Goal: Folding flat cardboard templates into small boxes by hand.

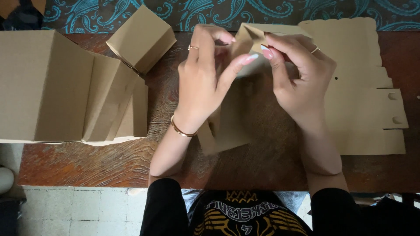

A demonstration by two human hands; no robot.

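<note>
- The left hand [202,81] and right hand [299,76] both pinch the top flaps of a brown cardboard blank [238,118], held over the middle of the wooden table [87,164].
- Left hand: closed on the flap, thumb stretched across to the fold, index curled over the top edge.
- Right hand: closed on the opposite flap, fingertips pressing it inward; the 2 hands are just beside each other at the fold.
- The lower part of the blank hangs between the wrists, touching or nearly touching the table; which, I cannot tell.
- To fold well, I judge: keep the thumbs on the scored line, press both flaps evenly, and hold the side walls square so the corner does not skew or tear.
- At left sit finished boxes [65,87] in a row, 1 smaller box [142,37] behind them.
- At right lies a stack of flat blanks [367,109], well within reach.
</note>
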